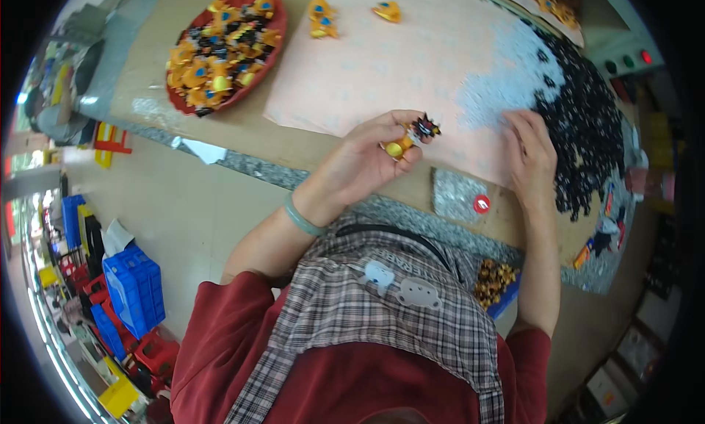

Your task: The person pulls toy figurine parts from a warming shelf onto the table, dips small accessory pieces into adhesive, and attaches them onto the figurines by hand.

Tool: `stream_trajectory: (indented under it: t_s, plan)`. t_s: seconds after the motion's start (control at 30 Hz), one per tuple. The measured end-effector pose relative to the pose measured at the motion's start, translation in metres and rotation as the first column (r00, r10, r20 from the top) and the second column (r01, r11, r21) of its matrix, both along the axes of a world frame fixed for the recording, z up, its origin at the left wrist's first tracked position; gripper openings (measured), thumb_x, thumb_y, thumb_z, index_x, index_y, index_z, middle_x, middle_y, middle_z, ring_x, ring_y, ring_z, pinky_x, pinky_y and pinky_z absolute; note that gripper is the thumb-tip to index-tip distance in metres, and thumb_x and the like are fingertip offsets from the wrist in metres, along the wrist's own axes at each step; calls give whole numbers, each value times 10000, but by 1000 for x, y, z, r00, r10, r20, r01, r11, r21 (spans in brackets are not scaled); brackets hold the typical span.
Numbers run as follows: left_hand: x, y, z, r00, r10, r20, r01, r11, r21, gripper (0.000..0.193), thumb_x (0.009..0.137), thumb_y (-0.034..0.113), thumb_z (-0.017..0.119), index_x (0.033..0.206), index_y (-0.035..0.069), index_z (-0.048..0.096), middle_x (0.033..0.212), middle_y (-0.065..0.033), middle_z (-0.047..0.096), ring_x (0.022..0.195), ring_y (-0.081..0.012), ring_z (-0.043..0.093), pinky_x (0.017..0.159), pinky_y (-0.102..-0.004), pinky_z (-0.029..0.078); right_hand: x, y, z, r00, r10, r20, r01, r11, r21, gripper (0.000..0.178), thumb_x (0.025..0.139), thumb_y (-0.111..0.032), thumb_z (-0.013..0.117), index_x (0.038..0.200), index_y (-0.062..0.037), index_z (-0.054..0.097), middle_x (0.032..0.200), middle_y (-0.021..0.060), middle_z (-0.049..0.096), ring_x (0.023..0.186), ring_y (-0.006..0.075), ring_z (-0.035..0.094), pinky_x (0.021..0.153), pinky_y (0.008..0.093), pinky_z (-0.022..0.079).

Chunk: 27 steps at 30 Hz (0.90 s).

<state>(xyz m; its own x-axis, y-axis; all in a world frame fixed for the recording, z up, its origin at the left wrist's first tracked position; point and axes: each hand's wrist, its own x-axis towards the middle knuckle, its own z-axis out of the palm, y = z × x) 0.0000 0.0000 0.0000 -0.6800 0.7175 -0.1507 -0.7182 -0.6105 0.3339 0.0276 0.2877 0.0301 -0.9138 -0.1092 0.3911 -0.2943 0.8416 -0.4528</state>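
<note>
My left hand (378, 146) is closed around a small toy figure (420, 130) with a black spiky head and a yellow-orange body. It holds the figure above the near edge of a pale pink sheet (382, 71). Further right, my right hand (532, 159) has its fingers bent and apart, with the fingertips at the near edge of a spread of small white pieces (507, 75). Nothing shows between those fingers. Beside the white pieces lies a large heap of small black spiky pieces (587, 123).
A red oval basket (275, 53) full of orange and black figures stands at the left. Several orange pieces (323, 18) lie on the sheet's far side. Near the table edge sits a clear flat pack (454, 195) with a red round cap (481, 203). A blue bin (507, 300) holds gold-brown pieces.
</note>
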Motion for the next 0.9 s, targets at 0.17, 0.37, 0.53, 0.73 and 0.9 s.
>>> stream_trajectory:
  t_s: [0.17, 0.37, 0.53, 0.73, 0.9]
  plan:
    - [-33, -55, 46, 601, 131, -789, -758, 407, -510, 235, 926, 77, 542, 1141, 12, 609, 1099, -55, 613, 877, -122, 588, 758, -261, 486, 21, 11, 17, 999, 40, 28, -42, 998, 43, 223, 891, 45, 562, 1097, 18, 642, 1121, 146, 599, 978, 286, 630, 811, 331, 507]
    - [-89, -147, 79, 216, -583, -783, -909, -413, 57, 289, 863, 51, 598, 1152, 60, 613, 1220, -134, 579, 1116, -311, 554, 929, -403, 458, 35, 7, 22, 994, 54, 91, -56, 998, 23, 218, 896, 73, 548, 1093, 36, 634, 1143, 145, 589, 994, 274, 631, 811, 324, 511]
    - [-122, -97, 53, -36, -762, -647, -978, -106, 180, 354, 862, 198, 648, 1197, 93, 605, 1419, -167, 428, 1374, -446, 294, 1067, -555, 321, 40, 10, 24, 994, 33, 99, -36, 999, 23, 220, 886, 89, 554, 1084, 38, 636, 1140, 150, 591, 996, 273, 636, 805, 329, 516]
    - [-150, -18, 6, 158, -741, -652, -983, -183, -30, 467, 875, 319, 646, 1298, 146, 549, 1437, -190, 398, 1383, -422, 292, 1038, -605, 330, 48, 11, 24, 995, 51, 90, -54, 998, 32, 207, 874, 98, 564, 1059, 41, 639, 1126, 148, 597, 966, 263, 645, 777, 320, 521]
    - [-163, 3, -1, 82, -800, -595, -996, -43, -79, 469, 874, 365, 649, 1294, 183, 547, 1399, -156, 450, 1351, -371, 346, 1010, -563, 367, 62, 21, 24, 994, 31, 108, -36, 998, 47, 198, 867, 104, 566, 1040, 43, 640, 1112, 143, 602, 933, 258, 647, 750, 311, 522]
